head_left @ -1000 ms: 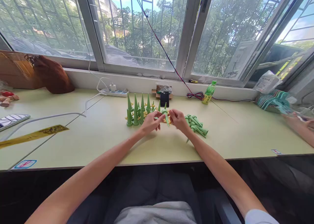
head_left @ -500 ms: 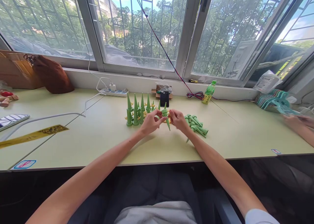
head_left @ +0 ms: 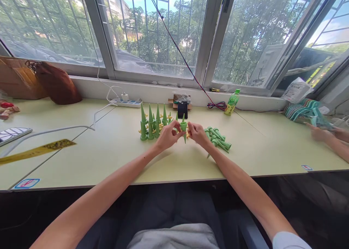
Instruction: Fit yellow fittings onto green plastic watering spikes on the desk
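Observation:
Over the table, my left hand (head_left: 169, 135) pinches a green plastic plant-watering spike (head_left: 184, 125), whose pointed end is down and cup-like wide end faces up. At its other side my right hand (head_left: 198, 133) is closed, fingertips against a small yellow piece (head_left: 187, 125) by the spike's collar, mostly hidden by the fingers. Left of my hands stand several green spikes (head_left: 143, 129) with yellow side pieces, some stacked on others. Right of my right hand lies a loose pile of green spikes (head_left: 218, 137). More yellow pieces show partly behind my hands.
At the back are a black phone (head_left: 182, 110), a small cardboard box (head_left: 171, 101), a green-capped bottle (head_left: 232, 102) and a power strip (head_left: 127, 103). A white cable (head_left: 62, 129) crosses the left. Another person's hand (head_left: 321, 134) is at right near teal hangers (head_left: 305, 112).
The held spike has turned more upright, its open cup now showing. Both my hands stay nearly in place. The other person's hand at right has shifted slightly left.

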